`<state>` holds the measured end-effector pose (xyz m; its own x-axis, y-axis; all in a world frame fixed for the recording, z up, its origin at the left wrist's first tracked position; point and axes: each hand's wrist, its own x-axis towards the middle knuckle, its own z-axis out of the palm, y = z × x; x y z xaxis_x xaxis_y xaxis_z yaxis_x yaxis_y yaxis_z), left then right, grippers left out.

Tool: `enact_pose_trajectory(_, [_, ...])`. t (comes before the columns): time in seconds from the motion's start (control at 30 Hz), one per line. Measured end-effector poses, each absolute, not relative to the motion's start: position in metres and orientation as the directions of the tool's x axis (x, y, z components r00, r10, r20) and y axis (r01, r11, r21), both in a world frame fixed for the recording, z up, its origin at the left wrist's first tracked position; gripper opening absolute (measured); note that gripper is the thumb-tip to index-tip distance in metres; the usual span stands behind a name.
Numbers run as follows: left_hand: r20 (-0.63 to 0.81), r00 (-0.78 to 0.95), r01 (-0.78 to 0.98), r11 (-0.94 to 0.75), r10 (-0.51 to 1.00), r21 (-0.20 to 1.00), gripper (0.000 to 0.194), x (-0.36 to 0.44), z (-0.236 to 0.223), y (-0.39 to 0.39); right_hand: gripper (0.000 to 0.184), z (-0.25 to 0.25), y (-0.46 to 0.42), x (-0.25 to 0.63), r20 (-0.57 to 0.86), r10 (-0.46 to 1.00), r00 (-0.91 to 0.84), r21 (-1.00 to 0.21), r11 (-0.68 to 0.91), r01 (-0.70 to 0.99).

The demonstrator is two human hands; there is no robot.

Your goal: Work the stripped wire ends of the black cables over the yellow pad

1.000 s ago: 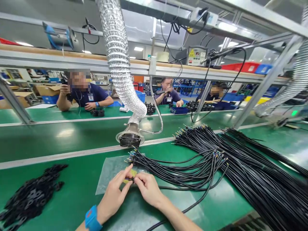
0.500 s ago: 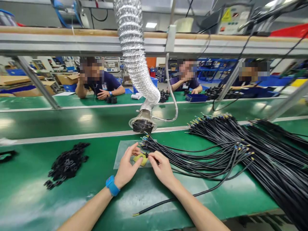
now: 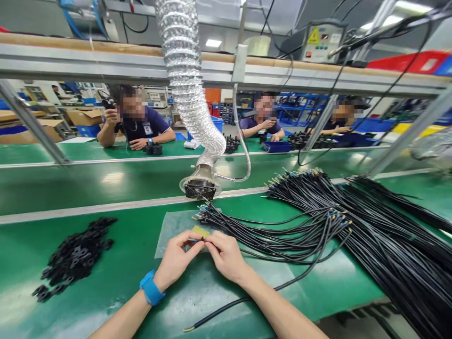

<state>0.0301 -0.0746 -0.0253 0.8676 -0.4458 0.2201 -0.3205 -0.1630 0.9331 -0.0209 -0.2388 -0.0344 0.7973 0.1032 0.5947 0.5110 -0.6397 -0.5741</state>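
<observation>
My left hand (image 3: 176, 259), with a blue wristband (image 3: 151, 287), and my right hand (image 3: 226, 256) meet fingertip to fingertip over a clear plastic sheet (image 3: 169, 228). Both pinch the stripped end of a black cable (image 3: 247, 296) whose other end trails back along my right forearm to the table's near edge. A small yellow pad (image 3: 201, 231) lies just beyond my fingers. A small bundle of black cables (image 3: 268, 235) with coloured wire tips fans out to the right of my hands.
A big heap of black cables (image 3: 381, 235) fills the right side. A pile of small black parts (image 3: 76, 256) lies at left. A silver flexible duct with a fan mouth (image 3: 199, 186) hangs ahead. Three seated people work across the green conveyor (image 3: 106, 183).
The view has shifted; my hands have drawn closer together, and the pinch now sits on the cable's tip just in front of the yellow pad.
</observation>
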Motion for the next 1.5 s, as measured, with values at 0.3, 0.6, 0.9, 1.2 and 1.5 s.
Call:
enact_pose_trajectory(0.3, [0.306,0.814,-0.412,-0.119,-0.494,0.904,0.02,0.035,-0.028,-0.072,0.038,-0.033,-0.242,-0.021,0.553,0.119,0.824,-0.623,-0.597,0.505])
enact_pose_trajectory(0.6, [0.261,0.868,-0.307,-0.044,-0.422,0.951,0.035,0.031,-0.019,-0.078,0.032,-0.033,-0.243,-0.018,0.551,0.096,0.829,-0.654,-0.567,0.5])
enact_pose_trajectory(0.9, [0.123,0.966,-0.103,0.1,-0.228,0.99,0.054,0.035,-0.033,-0.087,0.026,-0.033,-0.25,-0.01,0.677,0.061,0.733,-0.496,-0.698,0.517])
enact_pose_trajectory(1.2, [0.383,0.855,-0.474,-0.228,-0.35,0.85,0.038,0.037,-0.046,-0.079,0.025,-0.002,-0.278,0.039,0.597,0.123,0.792,-0.033,-0.984,0.178])
enact_pose_trajectory(1.5, [0.409,0.843,-0.505,-0.252,-0.348,0.826,0.037,0.036,-0.044,-0.082,0.03,0.089,-0.215,-0.076,0.689,0.419,0.592,-0.29,-0.589,0.754])
